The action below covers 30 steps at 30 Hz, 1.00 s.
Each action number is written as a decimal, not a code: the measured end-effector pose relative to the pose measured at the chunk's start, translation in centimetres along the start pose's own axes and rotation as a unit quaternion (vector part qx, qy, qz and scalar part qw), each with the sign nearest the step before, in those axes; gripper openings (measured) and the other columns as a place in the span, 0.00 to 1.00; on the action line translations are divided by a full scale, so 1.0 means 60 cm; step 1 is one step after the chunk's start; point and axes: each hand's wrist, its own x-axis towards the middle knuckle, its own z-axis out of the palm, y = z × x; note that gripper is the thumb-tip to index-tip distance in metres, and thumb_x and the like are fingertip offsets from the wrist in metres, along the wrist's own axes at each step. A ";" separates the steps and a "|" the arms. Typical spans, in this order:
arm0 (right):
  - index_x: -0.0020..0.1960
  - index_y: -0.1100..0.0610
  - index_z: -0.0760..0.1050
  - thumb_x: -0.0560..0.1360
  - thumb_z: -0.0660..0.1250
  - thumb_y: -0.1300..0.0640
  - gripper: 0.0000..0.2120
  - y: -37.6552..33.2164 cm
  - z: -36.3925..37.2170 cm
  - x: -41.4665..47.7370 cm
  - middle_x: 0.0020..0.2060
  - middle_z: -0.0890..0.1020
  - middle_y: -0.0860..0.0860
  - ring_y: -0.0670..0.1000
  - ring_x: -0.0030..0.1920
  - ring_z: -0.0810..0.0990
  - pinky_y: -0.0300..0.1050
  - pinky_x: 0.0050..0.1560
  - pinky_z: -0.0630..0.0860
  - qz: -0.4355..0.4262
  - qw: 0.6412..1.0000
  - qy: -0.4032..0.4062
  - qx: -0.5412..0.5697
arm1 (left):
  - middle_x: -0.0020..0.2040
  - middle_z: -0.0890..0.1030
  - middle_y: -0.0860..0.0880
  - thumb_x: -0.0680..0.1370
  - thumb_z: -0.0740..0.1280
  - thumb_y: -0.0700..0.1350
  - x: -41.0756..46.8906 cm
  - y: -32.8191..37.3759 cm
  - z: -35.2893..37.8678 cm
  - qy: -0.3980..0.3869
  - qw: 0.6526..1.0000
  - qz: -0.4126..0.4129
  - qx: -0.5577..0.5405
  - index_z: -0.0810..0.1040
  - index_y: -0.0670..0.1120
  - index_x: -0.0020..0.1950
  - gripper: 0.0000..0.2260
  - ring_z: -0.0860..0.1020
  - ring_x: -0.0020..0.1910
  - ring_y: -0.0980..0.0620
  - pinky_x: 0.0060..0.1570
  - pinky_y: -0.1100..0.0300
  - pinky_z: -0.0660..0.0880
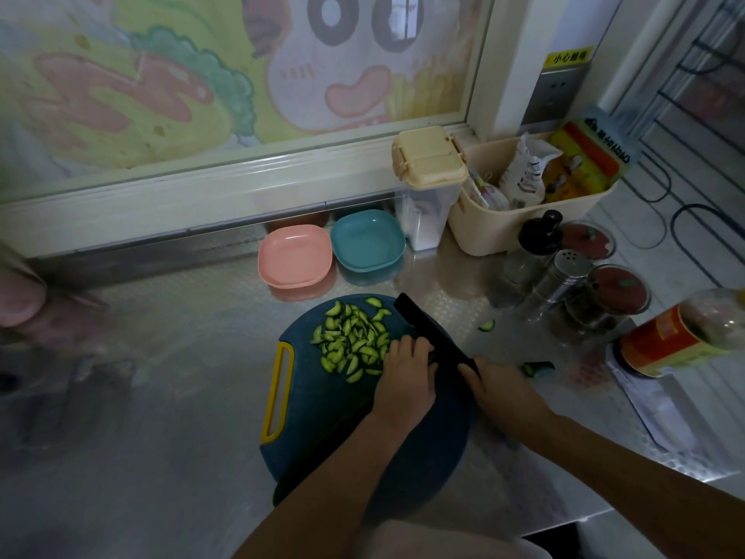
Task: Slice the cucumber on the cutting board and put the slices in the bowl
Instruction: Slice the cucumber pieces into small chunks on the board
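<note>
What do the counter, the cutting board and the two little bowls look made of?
Counter: likely stainless steel, embossed, mirroring the bowls. Cutting board: seemingly matte dark-blue plastic, yellow handle slot. Pink bowl and teal bowl: probably smooth plastic, uniform colour, soft sheen.

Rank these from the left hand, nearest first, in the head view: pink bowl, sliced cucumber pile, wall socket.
1. Sliced cucumber pile, at the left hand fingertips, on the board.
2. Pink bowl, beyond the board, to the left.
3. Wall socket, far back right.
</note>
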 end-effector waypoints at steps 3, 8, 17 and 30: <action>0.50 0.58 0.71 0.81 0.51 0.48 0.16 0.001 -0.004 -0.001 0.42 0.80 0.56 0.55 0.41 0.78 0.47 0.39 0.72 -0.007 1.000 0.003 -0.005 | 0.44 0.72 0.45 0.74 0.60 0.45 0.000 0.000 0.000 -0.005 1.000 -0.002 0.001 0.71 0.45 0.50 0.07 0.71 0.44 0.46 0.43 0.51 0.71; 0.46 0.57 0.69 0.81 0.52 0.49 0.13 0.004 -0.008 -0.006 0.40 0.81 0.57 0.56 0.40 0.79 0.47 0.37 0.70 -0.006 1.000 0.005 0.018 | 0.45 0.72 0.46 0.73 0.63 0.43 0.000 0.001 -0.001 0.000 1.000 -0.005 -0.011 0.71 0.45 0.49 0.06 0.70 0.44 0.46 0.44 0.51 0.70; 0.45 0.57 0.69 0.81 0.53 0.50 0.14 0.000 -0.017 -0.017 0.40 0.80 0.57 0.56 0.39 0.79 0.48 0.38 0.71 -0.012 1.000 0.012 0.004 | 0.44 0.72 0.45 0.73 0.64 0.42 0.001 0.001 -0.002 0.005 1.000 -0.001 -0.021 0.71 0.44 0.48 0.05 0.71 0.44 0.45 0.44 0.51 0.70; 0.50 0.60 0.71 0.82 0.50 0.49 0.17 -0.003 -0.009 -0.009 0.42 0.80 0.56 0.55 0.41 0.79 0.44 0.35 0.67 -0.017 0.999 -0.007 -0.034 | 0.44 0.72 0.46 0.73 0.67 0.41 0.000 0.000 0.002 0.016 1.000 -0.003 -0.012 0.70 0.45 0.47 0.07 0.71 0.44 0.46 0.45 0.56 0.66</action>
